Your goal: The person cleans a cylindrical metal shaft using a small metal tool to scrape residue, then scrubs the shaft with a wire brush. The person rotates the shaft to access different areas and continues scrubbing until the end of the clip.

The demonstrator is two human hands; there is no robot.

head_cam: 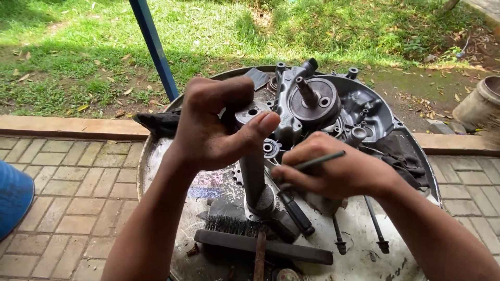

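Note:
My left hand [219, 122] grips the top of an upright dark metal shaft part [253, 177] that stands on a round metal tray [151, 156]. My right hand [333, 169] holds a thin dark metal rod [320, 160] pointing up and right, close beside the shaft. Just behind both hands lies a grey engine crankcase half [323, 106] with a crankshaft stub sticking up.
A black brush [229, 226], a flat black bar [263, 246], a black-handled tool [298, 214] and long bolts [376, 224] lie on the tray's near part. Dark rags [403, 158] sit at its sides. A blue pole [154, 49], grass, brick paving and a bucket [479, 101] surround it.

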